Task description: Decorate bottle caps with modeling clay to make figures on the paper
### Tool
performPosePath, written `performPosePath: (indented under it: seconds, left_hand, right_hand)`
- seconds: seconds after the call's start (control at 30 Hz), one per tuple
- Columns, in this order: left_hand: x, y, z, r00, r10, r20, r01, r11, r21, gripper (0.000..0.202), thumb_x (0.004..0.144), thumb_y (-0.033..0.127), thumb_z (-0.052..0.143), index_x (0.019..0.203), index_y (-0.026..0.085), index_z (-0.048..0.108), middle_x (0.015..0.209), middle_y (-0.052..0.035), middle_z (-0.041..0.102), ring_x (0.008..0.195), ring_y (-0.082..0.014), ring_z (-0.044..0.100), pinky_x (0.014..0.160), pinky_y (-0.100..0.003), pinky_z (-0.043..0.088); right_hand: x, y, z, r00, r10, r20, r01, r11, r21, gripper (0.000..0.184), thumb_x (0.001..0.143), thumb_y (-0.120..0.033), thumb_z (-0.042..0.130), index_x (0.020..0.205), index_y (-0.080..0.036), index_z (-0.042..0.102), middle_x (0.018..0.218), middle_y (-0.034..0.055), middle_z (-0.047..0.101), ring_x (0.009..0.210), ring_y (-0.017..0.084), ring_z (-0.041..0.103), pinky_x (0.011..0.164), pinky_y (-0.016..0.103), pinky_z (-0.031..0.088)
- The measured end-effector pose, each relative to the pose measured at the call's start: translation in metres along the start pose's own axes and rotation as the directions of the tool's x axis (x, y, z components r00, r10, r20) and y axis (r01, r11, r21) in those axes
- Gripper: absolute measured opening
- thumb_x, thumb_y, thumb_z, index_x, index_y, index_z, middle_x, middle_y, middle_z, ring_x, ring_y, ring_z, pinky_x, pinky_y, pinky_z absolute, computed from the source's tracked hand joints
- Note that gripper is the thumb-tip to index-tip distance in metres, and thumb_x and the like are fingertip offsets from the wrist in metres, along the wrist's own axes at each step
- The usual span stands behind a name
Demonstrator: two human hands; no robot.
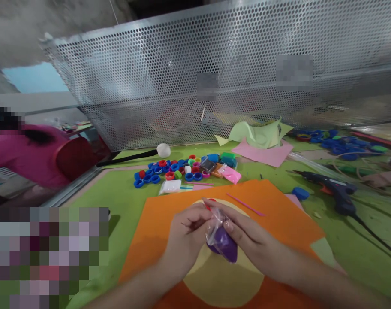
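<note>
Both my hands meet over an orange sheet [272, 201] with a pale yellow circle [221, 279] on it. Between them is a small clear plastic bag of purple clay [224, 243]. My left hand [187, 238] is closed, its fingers pinching the bag's top edge. My right hand [247, 236] is also closed, with thumb and fingers gripping the bag from the right side. A thin pink stick [246, 205] lies on the orange sheet just beyond my right hand.
Several blue, red and green bottle caps [169, 169] and small clay packets [230, 174] lie behind the sheet. A glue gun [333, 191] rests at the right. Pink and green paper [263, 143] sits by a perforated metal screen [215, 77]. A person in pink [25, 154] is at left.
</note>
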State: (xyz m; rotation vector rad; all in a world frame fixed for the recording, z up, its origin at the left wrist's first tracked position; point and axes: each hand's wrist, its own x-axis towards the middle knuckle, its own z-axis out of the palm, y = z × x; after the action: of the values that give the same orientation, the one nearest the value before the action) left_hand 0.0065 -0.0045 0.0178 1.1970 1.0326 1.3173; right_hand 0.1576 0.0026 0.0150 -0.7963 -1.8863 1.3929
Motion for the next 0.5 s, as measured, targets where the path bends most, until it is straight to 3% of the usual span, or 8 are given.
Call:
performPosePath:
  seconds: [0.2, 0.33, 0.4, 0.5]
  left_hand:
    - [0.006, -0.001, -0.004, 0.996, -0.078, -0.04, 0.077, 0.997, -0.022, 0.022, 0.061, 0.03, 0.075, 0.054, 0.014, 0.062, 0.055, 0.0026, 0.053, 0.052, -0.0085, 0.043, 0.05, -0.02, 0.034]
    - [0.019, -0.001, -0.015, 0.98, -0.182, -0.075, 0.174, 0.979, -0.102, 0.031, 0.065, 0.043, 0.071, 0.064, 0.015, 0.058, 0.05, 0.0072, 0.039, 0.046, -0.0055, 0.031, 0.045, -0.017, 0.027]
    - [0.024, 0.0, -0.018, 0.971, -0.229, -0.065, 0.219, 0.966, -0.137, 0.033, 0.065, 0.045, 0.071, 0.067, 0.015, 0.056, 0.049, 0.0088, 0.032, 0.046, -0.0053, 0.026, 0.044, -0.017, 0.024]
    - [0.024, 0.003, -0.017, 0.963, -0.27, -0.014, 0.264, 0.951, -0.16, 0.036, 0.065, 0.046, 0.07, 0.066, 0.014, 0.056, 0.051, 0.0086, 0.03, 0.047, -0.0052, 0.025, 0.044, -0.017, 0.023]
  right_hand:
    - [0.003, 0.009, 0.002, 0.996, -0.04, -0.075, 0.038, 0.999, -0.028, 0.045, 0.09, -0.039, 0.039, 0.131, -0.021, 0.04, 0.131, 0.0087, 0.047, 0.121, 0.02, 0.042, 0.101, 0.038, 0.034]
    - [0.01, 0.01, -0.004, 0.981, 0.001, -0.193, -0.013, 0.998, -0.059, 0.024, 0.087, -0.033, 0.043, 0.102, -0.019, 0.055, 0.097, 0.006, 0.061, 0.089, 0.019, 0.057, 0.078, 0.033, 0.047]
    - [0.013, 0.01, -0.008, 0.972, 0.047, -0.229, -0.059, 0.997, -0.044, 0.018, 0.085, -0.033, 0.045, 0.087, -0.018, 0.055, 0.082, 0.0032, 0.058, 0.075, 0.016, 0.054, 0.069, 0.03, 0.046]
    - [0.016, 0.01, -0.011, 0.968, 0.097, -0.231, -0.09, 0.995, 0.041, 0.018, 0.083, -0.034, 0.047, 0.08, -0.017, 0.054, 0.074, 0.0006, 0.053, 0.068, 0.013, 0.05, 0.063, 0.026, 0.042]
